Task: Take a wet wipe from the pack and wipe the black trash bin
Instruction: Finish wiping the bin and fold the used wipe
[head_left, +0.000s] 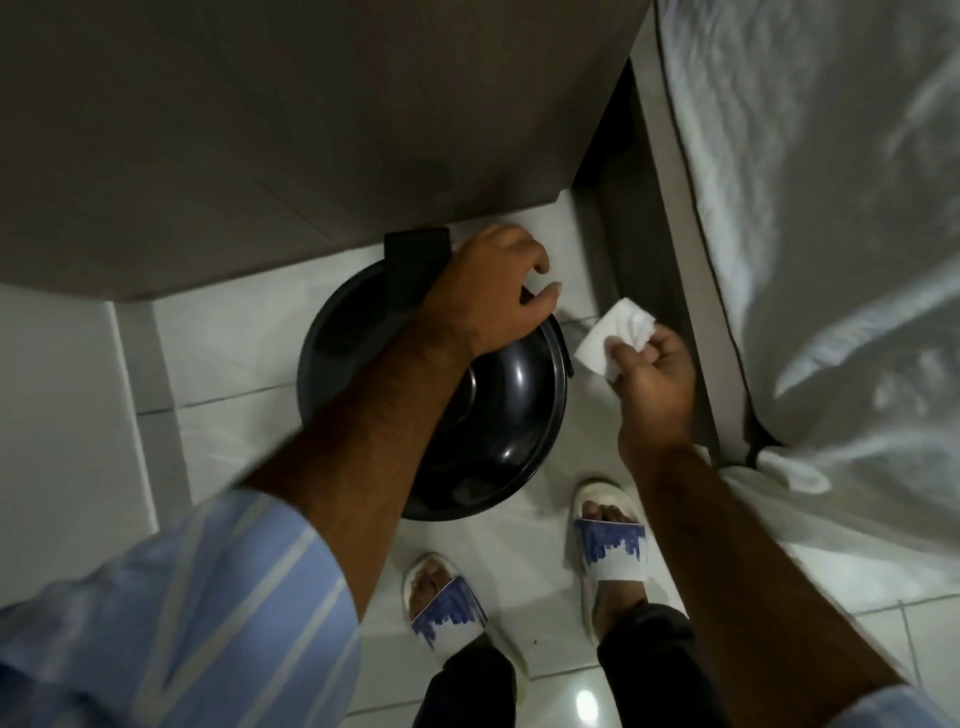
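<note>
The right hand (655, 379) pinched a folded white wet wipe (613, 335) just beside the black trash bin (498, 395), which stood lidded on the tiled floor (218, 374), while the left hand (493, 291) gripped its far rim.

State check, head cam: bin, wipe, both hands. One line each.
black trash bin: upright on the tiled floor, lid closed.
wet wipe: crumpled, off the bin, pinched in the right hand.
left hand: gripping the bin's far rim.
right hand: shut on the wipe, beside the bin, not touching it.
</note>
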